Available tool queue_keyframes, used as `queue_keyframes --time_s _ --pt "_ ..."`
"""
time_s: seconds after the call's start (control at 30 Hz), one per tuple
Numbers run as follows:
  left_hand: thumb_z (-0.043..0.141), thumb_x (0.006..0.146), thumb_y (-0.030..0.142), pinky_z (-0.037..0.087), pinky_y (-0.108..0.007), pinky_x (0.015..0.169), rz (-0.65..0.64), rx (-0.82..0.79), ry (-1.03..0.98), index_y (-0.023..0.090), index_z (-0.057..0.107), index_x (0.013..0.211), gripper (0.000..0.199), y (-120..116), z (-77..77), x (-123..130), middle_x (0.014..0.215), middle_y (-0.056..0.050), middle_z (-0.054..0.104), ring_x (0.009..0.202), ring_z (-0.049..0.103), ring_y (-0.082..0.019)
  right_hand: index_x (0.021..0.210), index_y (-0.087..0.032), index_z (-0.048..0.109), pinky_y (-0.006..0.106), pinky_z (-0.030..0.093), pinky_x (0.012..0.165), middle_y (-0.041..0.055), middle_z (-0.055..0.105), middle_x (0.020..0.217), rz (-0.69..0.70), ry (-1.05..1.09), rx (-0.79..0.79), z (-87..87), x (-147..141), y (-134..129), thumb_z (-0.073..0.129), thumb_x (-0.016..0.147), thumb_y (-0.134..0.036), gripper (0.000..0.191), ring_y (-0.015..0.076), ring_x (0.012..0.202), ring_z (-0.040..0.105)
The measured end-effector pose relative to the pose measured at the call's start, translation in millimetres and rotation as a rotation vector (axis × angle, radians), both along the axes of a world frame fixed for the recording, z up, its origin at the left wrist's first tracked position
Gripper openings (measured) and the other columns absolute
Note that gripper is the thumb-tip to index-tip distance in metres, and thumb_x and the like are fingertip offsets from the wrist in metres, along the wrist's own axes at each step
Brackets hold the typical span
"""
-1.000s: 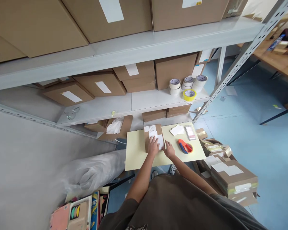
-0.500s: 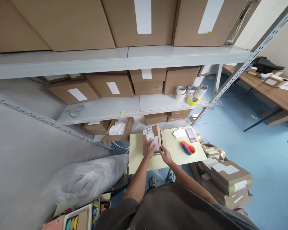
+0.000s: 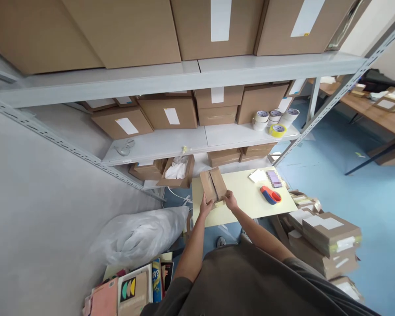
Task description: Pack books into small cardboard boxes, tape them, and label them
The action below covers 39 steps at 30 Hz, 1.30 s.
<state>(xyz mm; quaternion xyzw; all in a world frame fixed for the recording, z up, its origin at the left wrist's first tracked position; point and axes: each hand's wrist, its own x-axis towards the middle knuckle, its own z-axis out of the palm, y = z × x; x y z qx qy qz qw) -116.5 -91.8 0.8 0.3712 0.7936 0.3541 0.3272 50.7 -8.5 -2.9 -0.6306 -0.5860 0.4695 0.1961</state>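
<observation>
Between my two hands is a small cardboard box (image 3: 213,184), tilted, with its seamed flap side facing me. A dark gap runs between the two flaps. My left hand (image 3: 206,205) grips the near left corner, and my right hand (image 3: 230,200) grips the near right edge. The box is over the left part of a pale yellow table (image 3: 246,206); whether it still touches the top I cannot tell. To the right lie a red and blue tape dispenser (image 3: 270,195), white paper (image 3: 258,176) and a blurred purple item (image 3: 274,178).
A grey metal shelf (image 3: 171,145) with cardboard boxes stands in front. Tape rolls (image 3: 277,130) sit on its middle level. Stacked boxes (image 3: 332,237) are on the floor at right. A large plastic-wrapped bundle (image 3: 145,237) lies at left, above a bin of books and packages (image 3: 134,285).
The box has been turned so its flap seam faces me instead of the labelled side. My left hand has moved from flat on the label to the near corner. The view has shifted left.
</observation>
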Motion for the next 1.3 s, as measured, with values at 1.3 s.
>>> queue_keyframes --time_s 1.3 --pt "0.072 0.089 0.053 0.05 -0.041 0.109 0.137 -0.159 0.077 0.02 0.035 0.165 0.091 20 -15.7 43 0.156 -0.021 0.055 0.136 0.062 -0.035 0.127 -0.025 0.059 0.037 0.058 0.086 0.0062 0.079 0.109 -0.083 0.023 -0.098 -37.2 12 -6 0.081 0.075 -0.048 0.061 0.0281 0.102 0.074"
